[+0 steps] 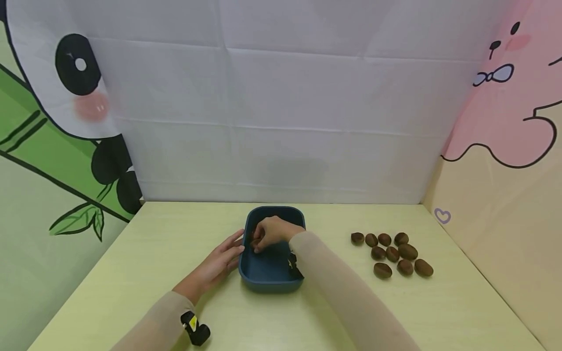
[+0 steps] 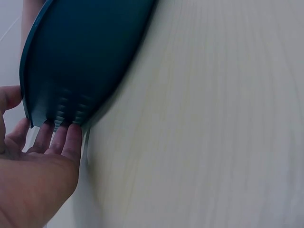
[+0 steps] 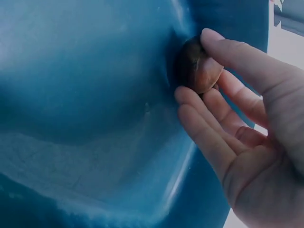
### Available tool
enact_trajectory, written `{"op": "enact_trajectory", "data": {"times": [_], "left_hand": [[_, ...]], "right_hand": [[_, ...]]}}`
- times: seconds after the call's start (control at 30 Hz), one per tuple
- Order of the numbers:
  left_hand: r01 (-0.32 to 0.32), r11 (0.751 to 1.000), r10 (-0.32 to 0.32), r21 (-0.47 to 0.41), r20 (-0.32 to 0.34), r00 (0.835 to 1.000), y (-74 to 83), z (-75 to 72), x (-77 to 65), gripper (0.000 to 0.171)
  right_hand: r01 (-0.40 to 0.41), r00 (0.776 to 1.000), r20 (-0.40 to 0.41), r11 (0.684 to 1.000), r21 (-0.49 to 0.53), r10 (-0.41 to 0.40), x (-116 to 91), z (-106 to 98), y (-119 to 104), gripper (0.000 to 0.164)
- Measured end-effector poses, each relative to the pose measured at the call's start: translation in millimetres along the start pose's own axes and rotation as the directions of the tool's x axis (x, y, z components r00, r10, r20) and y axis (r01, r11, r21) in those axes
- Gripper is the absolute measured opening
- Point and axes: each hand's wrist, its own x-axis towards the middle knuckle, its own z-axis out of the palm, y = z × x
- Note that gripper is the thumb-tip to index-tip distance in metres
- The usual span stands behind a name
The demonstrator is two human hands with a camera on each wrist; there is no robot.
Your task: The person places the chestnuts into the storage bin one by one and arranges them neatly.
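Table (image 1: pixel 452 312): far edge near bin (image 1: pixel 272 286); right hand (image 1: pixel 274 231) pinches nut (image 3: pixel 202 69) inside; left hand (image 1: pixel 221 258) loosely touches bin.

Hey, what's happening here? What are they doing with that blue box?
A person is using both hands. The right hand is inside the blue box, its fingers and thumb holding a brown nut, maybe a chestnut, close to the box's left wall. The left hand touches the outside of that wall. Ten more brown nuts lie on the table, to the right of the box.
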Motion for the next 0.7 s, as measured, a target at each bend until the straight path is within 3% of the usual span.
{"op": "enact_trajectory", "data": {"times": [0.23, 0.7], "left_hand": [[-0.007, 1.000, 0.007, 0.004, 0.004, 1.000, -1.7, -1.0, 1.1, 0.064], [0.005, 1.000, -0.005, -0.005, -0.012, 1.000, -1.1, -0.5, 0.9, 0.064]], "right_hand": [[-0.002, 1.000, -0.020, 0.999, 0.041, 0.003, 2.3, 2.8, 5.1, 0.032], [0.020, 1.000, 0.014, 0.997, 0.080, -0.021, -6.9, -8.2, 2.3, 0.034]]}}
